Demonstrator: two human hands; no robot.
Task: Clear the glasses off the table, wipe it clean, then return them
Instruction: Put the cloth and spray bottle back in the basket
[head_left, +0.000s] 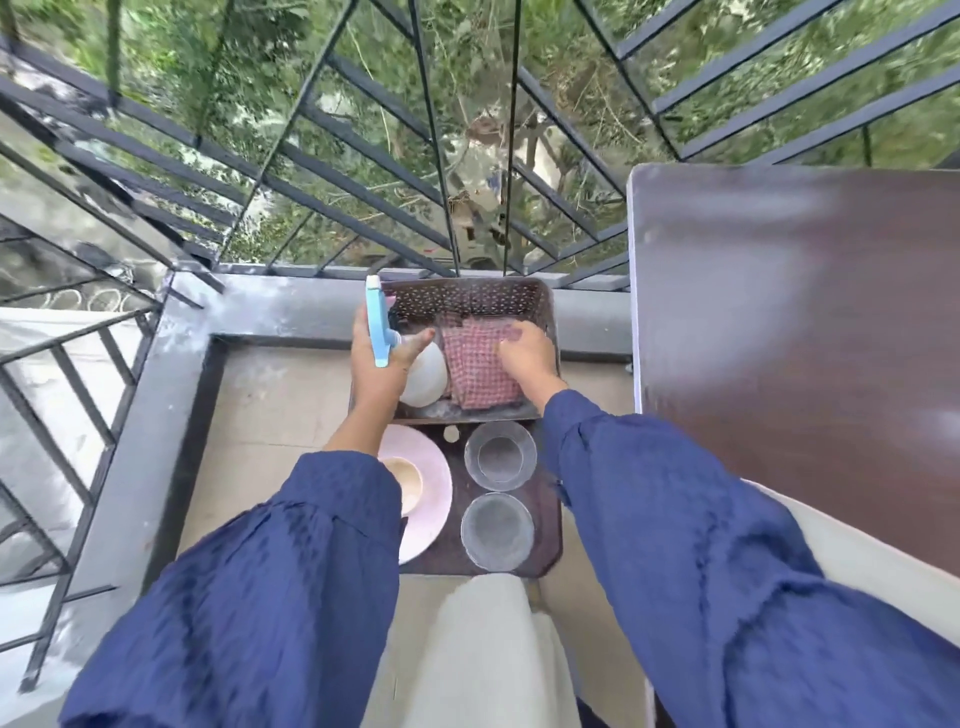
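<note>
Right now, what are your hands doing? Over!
Left grip holds spray bottle. Right grip clutches checked cloth in basket. Two glasses parked beside pink plate, off table. Nothing in the way.

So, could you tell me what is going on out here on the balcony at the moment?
A person is gathering cleaning things. The left hand grips a spray bottle over a brown basket, and the right hand grasps the checked cloth lying in it. Two glasses stand on a small dark stand just in front of the basket, beside a pink plate with a cup. The part of the big brown table in view is bare, so wiping seems about to start.
</note>
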